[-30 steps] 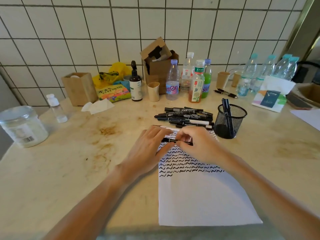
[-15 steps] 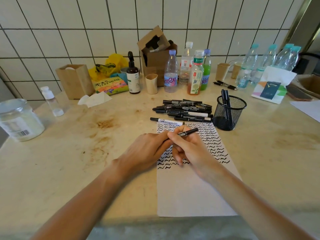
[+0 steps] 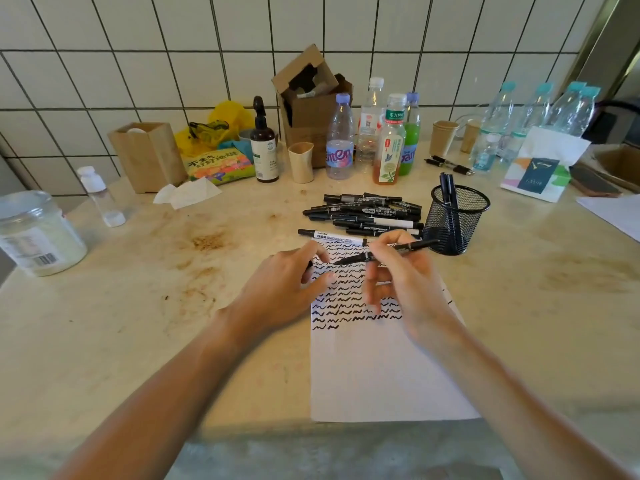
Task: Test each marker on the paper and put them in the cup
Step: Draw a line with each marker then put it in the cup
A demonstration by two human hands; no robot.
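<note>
Black marker [image 3: 384, 252] pinched over paper [image 3: 388, 375] beside cup [image 3: 454, 220]

Hands: 2, left hand [image 3: 287, 289] and right hand [image 3: 405, 278].
Marker in right-hand grip: 1, black marker [image 3: 384, 252], uncapped.
Whiteboard marker [image 3: 334, 237] lying apart at top edge of paper: 1.
Marker pile [image 3: 367, 214] on table [image 3: 138, 323]: roughly 10, overlapping, exact count not readable.
Markers in mesh cup [image 3: 453, 220]: 2 visible.
Mesh cups: 1.
Paper sheets with squiggles: 1, paper [image 3: 381, 375].
Squiggle rows: about 10, partly hidden by hands.
Pens by far paper cups: 2, loose pens [image 3: 448, 165].
Paper cups [image 3: 444, 136] at back: 2; cream cup [image 3: 301, 161]: 1.
Drink bottles, centre group [image 3: 341, 147]: 4.
Water bottles, right group [image 3: 526, 112]: about 5.
Cardboard boxes: 1, open box [image 3: 311, 98].
</note>
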